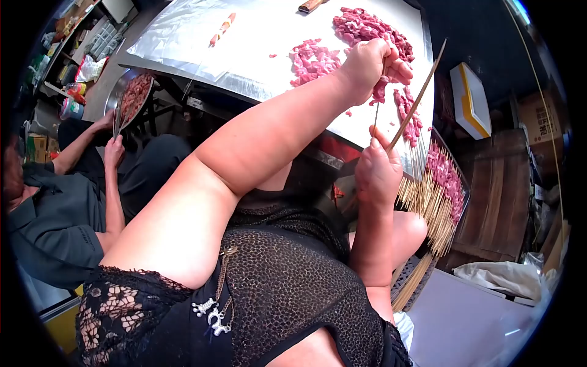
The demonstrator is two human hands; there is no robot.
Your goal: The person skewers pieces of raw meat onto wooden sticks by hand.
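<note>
My right hand (379, 168) is closed around several bamboo skewers (419, 98) that point up and to the right. From its fingertips a single thin skewer (376, 117) rises toward my left hand (370, 64). A piece of raw meat (380, 90) is on that skewer, just below my left fingers. Those fingers are curled in at the skewer's upper end, and the exact grip is partly hidden. Behind my left hand lies a pile of dark red meat pieces (361, 25), with a paler meat pile (313, 61) to its left on the white tabletop (263, 37).
Finished meat skewers (445, 177) are stacked at the table's right edge, sticks toward me. One loaded skewer (222, 29) lies at the far left, and a wooden handle (312, 6) at the back. A co-worker (67, 202) sits at left by a metal bowl of meat (134, 98).
</note>
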